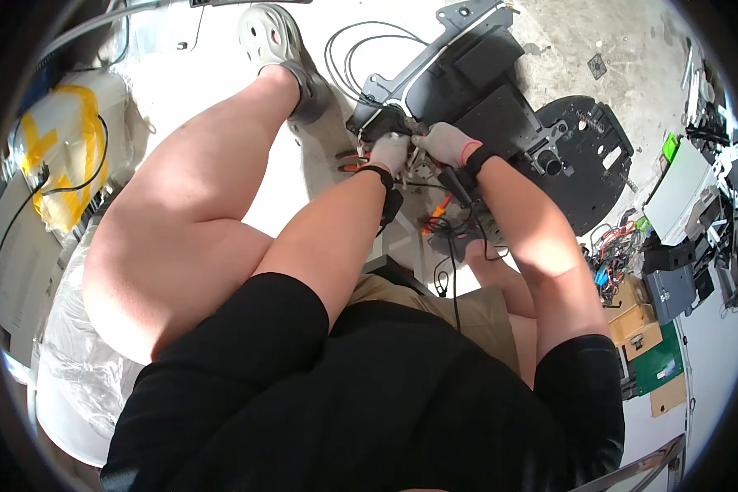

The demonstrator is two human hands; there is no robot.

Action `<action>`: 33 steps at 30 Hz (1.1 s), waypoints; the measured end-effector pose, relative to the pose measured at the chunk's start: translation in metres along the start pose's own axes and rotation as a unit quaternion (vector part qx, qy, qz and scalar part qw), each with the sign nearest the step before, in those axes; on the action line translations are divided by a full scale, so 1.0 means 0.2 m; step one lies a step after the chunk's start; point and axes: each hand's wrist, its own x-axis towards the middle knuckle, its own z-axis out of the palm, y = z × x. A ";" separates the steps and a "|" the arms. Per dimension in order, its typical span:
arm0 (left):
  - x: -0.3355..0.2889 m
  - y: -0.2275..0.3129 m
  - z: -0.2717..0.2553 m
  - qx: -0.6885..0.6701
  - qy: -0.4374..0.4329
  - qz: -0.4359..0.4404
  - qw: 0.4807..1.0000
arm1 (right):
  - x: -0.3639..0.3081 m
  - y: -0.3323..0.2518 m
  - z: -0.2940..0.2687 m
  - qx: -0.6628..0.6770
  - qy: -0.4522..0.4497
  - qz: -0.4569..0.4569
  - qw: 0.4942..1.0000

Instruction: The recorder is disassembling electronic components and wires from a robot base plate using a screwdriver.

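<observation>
My left hand [391, 153], in a light glove, is closed at the lower edge of a black machine frame [461, 70]. Fingers curled, my right hand [448, 145] meets it there, in a matching glove with a pink cuff edge. What either hand grips is hidden in a tangle of small metal parts and wires. Left of my left hand show orange-and-black handles [351, 162], like those of a hand tool; whether I touch them is unclear. A black cable loop [348, 51] rises from the frame. Under my right wrist hangs a black cylindrical part [457, 185].
A round black base plate [586, 164] with springs adjoins the frame on the right. Orange connectors and black cables [439, 217] hang near my knees. At far right lie tangled wires [611, 258] and cardboard boxes [634, 316]; at left, a yellow-taped package [66, 156].
</observation>
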 end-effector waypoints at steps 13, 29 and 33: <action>0.01 -0.08 0.22 -0.274 0.034 -0.016 0.961 | -0.01 0.05 0.32 0.299 0.087 0.094 0.946; -0.04 0.00 0.07 -0.202 0.046 -0.073 0.976 | 0.15 0.20 0.41 0.195 0.090 0.081 0.973; -0.14 0.01 0.00 -0.160 -0.014 -0.065 0.985 | 0.07 0.03 0.39 0.091 0.047 0.024 0.994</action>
